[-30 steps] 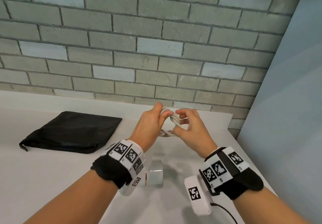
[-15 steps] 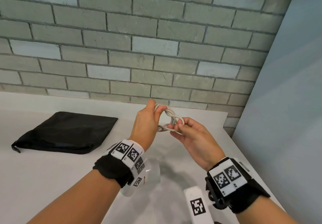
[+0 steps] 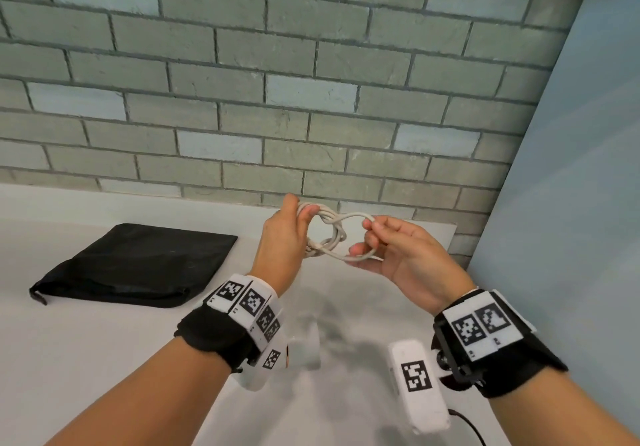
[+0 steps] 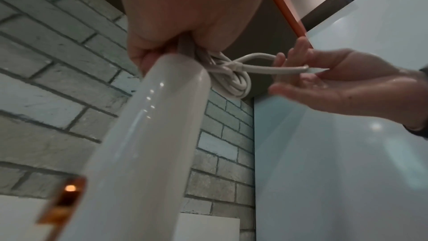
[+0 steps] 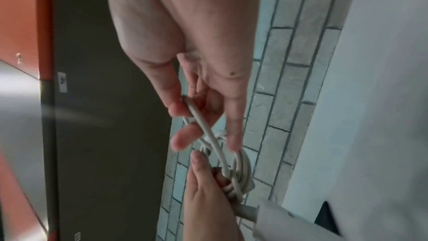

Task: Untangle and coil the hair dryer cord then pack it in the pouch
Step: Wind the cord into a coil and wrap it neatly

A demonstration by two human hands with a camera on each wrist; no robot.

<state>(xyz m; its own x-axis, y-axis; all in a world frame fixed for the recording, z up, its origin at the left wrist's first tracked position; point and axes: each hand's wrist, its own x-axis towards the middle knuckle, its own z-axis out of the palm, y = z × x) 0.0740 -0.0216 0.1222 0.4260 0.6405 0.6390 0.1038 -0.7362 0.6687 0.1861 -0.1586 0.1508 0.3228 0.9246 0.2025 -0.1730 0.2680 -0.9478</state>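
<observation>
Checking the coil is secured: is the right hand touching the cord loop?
Touching. The head view shows the right hand pinching the cord loop between thumb and fingers; the right wrist view confirms it.

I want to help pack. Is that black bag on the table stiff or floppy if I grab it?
Probably floppy: the pouch lies flat and wrinkled on the table. It looks like thin cloth, so likely light and would sag.
</observation>
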